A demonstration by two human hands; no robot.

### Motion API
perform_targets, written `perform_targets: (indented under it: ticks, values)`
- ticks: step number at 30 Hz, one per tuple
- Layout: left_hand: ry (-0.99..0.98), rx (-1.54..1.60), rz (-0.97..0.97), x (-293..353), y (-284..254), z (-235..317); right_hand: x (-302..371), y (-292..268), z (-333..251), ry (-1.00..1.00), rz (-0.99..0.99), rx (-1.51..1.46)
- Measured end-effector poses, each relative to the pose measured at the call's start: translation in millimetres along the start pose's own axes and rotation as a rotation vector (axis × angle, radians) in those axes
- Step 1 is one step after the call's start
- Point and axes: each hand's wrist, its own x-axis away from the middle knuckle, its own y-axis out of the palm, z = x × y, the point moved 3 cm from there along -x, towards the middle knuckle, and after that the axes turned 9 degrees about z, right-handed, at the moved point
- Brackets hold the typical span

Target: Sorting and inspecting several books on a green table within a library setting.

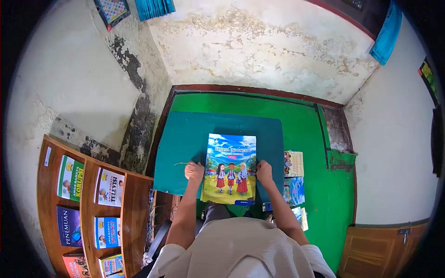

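Observation:
A textbook [230,162] with three cartoon children in red and white on its cover lies on the teal table [181,127], its lower end reaching past the near edge. At its left side my left hand [194,171] is closed, with a thin pale string [181,163] poking out to the left of the fingers. My right hand [264,171] is closed beside the book's right edge. What those fingers hold, if anything, is hidden. How many books lie under the top one cannot be made out.
Several books [293,163] lie on the green floor [324,199] right of the table. A wooden display rack [88,204] with upright books stands at the left. Peeling walls [259,46] close off the back, and a wooden door [375,248] is at lower right.

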Motion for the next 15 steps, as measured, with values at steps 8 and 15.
perform_targets:
  ticks: [8, 15]
  values:
    - [0.176, 0.379, 0.185, 13, -30, 16, -19, 5, 0, -0.023, 0.081, 0.044]
    - [-0.045, 0.552, 0.185, 33, -40, 4, 1, 1, -19, -0.149, -0.022, 0.085]
